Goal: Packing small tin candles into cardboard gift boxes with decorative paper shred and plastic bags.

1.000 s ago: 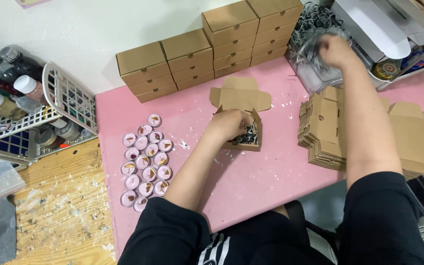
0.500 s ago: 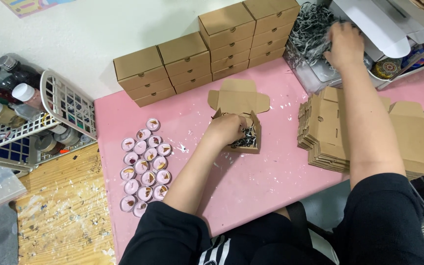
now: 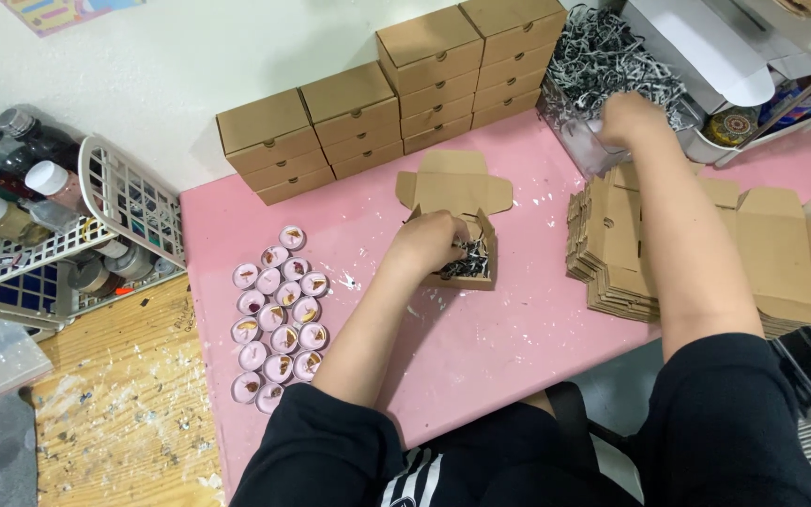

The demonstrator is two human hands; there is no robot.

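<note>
Your left hand (image 3: pixel 429 242) presses into the open box (image 3: pixel 462 258) at frame centre, fingers apparently curled on its shredded filling. Your right hand (image 3: pixel 626 120), upper right, reaches into the shredded paper bin (image 3: pixel 603 66); I cannot tell its grip.

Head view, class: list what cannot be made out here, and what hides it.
- Inside of the open box: mostly covered by the left hand.
- Right hand fingers: buried in shredded paper.
- Flat box stack: cut off by the right edge.
- Candle decorations: too small to identify.

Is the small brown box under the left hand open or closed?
Open: the box has its lid flap folded back, and shredded paper shows inside.
</note>
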